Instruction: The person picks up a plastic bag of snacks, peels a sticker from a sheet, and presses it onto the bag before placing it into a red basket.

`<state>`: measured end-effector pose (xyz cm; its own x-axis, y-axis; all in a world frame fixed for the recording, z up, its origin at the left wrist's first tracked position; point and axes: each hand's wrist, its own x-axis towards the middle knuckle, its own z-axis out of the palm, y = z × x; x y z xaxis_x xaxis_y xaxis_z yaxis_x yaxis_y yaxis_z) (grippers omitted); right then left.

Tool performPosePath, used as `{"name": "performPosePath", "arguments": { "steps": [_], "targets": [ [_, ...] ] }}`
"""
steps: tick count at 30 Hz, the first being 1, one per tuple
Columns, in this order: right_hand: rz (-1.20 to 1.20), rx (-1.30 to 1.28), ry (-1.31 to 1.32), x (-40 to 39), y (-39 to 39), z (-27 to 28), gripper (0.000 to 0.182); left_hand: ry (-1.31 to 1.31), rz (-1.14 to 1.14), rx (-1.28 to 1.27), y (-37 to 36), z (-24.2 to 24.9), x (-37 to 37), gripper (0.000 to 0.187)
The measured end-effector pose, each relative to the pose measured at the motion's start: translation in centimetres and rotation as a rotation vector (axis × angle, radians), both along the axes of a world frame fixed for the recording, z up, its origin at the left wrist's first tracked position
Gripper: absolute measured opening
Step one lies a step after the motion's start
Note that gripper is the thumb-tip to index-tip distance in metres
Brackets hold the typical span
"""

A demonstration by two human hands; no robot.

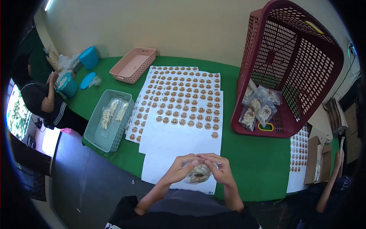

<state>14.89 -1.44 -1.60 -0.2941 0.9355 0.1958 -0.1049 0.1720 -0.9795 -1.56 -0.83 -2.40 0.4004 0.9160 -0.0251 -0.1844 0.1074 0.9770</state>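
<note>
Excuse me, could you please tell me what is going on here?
The person's left hand and right hand hold a clear bag of pale pieces, bearing a round sticker, above sheets of stickers. On the left, a teal basket holds more bags; on the right, a maroon basket on its side holds several stickered ones. Another person stands by a blue bucket.

Sticker sheets (185, 100) on green table (248, 168)
</note>
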Motion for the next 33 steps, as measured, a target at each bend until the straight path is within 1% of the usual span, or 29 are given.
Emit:
{"name": "performPosePath", "arguments": {
  "steps": [2,3,5,6,8,9,10,11,12,14,15,16,18,19,21,22,24,25,27,28,29,30,32,33],
  "targets": [
    [-0.148,0.060,-0.193,0.0,-0.1,0.2,0.019,0.194,-0.108,0.174,-0.1,1.5,-0.2,0.029],
    [-0.146,0.061,-0.193,-0.1,0.0,0.0,0.019,0.195,-0.106,0.174,-0.2,1.7,-0.2,0.029],
    [-0.350,0.148,-0.240,-0.3,0.2,-0.6,0.014,0.391,-0.109,0.344,-0.4,1.8,0.1,0.034],
    [-0.351,0.152,-0.240,-0.4,0.2,-0.6,0.014,0.390,-0.109,0.348,-0.3,1.7,0.4,0.034],
    [-0.499,0.220,-0.329,-0.7,0.1,-0.8,0.009,0.379,-0.022,0.269,-0.3,1.4,0.8,0.030],
    [-0.502,0.230,-0.327,-0.9,0.1,-0.9,0.009,0.379,-0.022,0.279,0.0,0.8,0.7,0.030],
    [-0.503,0.231,-0.365,-1.0,-0.1,-1.0,0.007,0.389,0.025,0.271,0.4,0.0,0.6,0.026],
    [-0.502,0.232,-0.404,-1.2,-0.2,-1.1,0.005,0.399,0.074,0.263,0.7,-0.4,0.4,0.022],
    [-0.502,0.240,-0.402,-1.3,-0.3,-1.2,0.005,0.398,0.077,0.270,1.0,-0.2,0.1,0.022],
    [-0.452,0.231,-0.317,-1.4,-0.3,-1.3,0.007,0.395,0.079,0.369,1.7,0.3,-0.7,0.013],
    [-0.415,0.242,-0.299,-1.4,-0.2,-0.9,0.007,0.393,0.184,0.398,1.8,0.4,-0.7,0.009],
    [-0.413,0.245,-0.300,-1.3,-0.1,-1.0,0.007,0.391,0.188,0.400,1.8,0.3,-0.7,0.009],
    [-0.387,0.320,-0.327,-1.2,0.0,-1.1,0.007,0.464,0.303,0.619,2.0,0.1,-0.7,0.007],
    [-0.386,0.320,-0.328,-1.1,0.0,-1.0,0.007,0.460,0.304,0.551,1.7,0.0,-0.3,0.008],
    [-0.490,0.298,-0.382,-1.1,0.2,-0.7,0.005,0.428,0.284,0.558,1.0,-0.3,0.6,0.009],
    [-0.488,0.300,-0.382,-1.0,0.4,-0.9,0.005,0.396,0.266,0.566,0.8,-0.3,0.8,0.010],
    [-0.580,0.293,-0.408,-0.8,0.6,-1.8,0.004,0.405,0.229,0.566,0.6,-0.2,0.8,0.010],
    [-0.580,0.294,-0.409,-0.6,0.5,-2.0,0.004,0.407,0.201,0.569,0.7,-0.7,0.8,0.010],
    [-0.517,0.203,-0.362,-0.4,0.6,-2.2,0.006,0.409,0.178,0.576,1.1,-1.1,0.5,0.010],
    [-0.516,0.207,-0.361,-0.3,0.5,-2.1,0.006,0.431,0.207,0.523,1.5,-1.1,0.1,0.010],
    [-0.417,0.213,-0.348,-0.1,0.4,-1.8,0.007,0.450,0.235,0.469,1.7,-1.2,-0.2,0.011],
    [-0.319,0.219,-0.337,0.1,0.3,-1.5,0.009,0.447,0.236,0.473,1.9,-1.2,-0.6,0.011],
    [-0.276,0.216,-0.307,-0.2,-0.1,-0.8,0.010,0.457,0.342,0.408,2.1,-1.3,-1.3,0.011],
    [-0.231,0.206,-0.275,-0.4,-0.2,-0.7,0.011,0.436,0.380,0.450,2.2,-1.3,-1.5,0.008]
  ]
}}
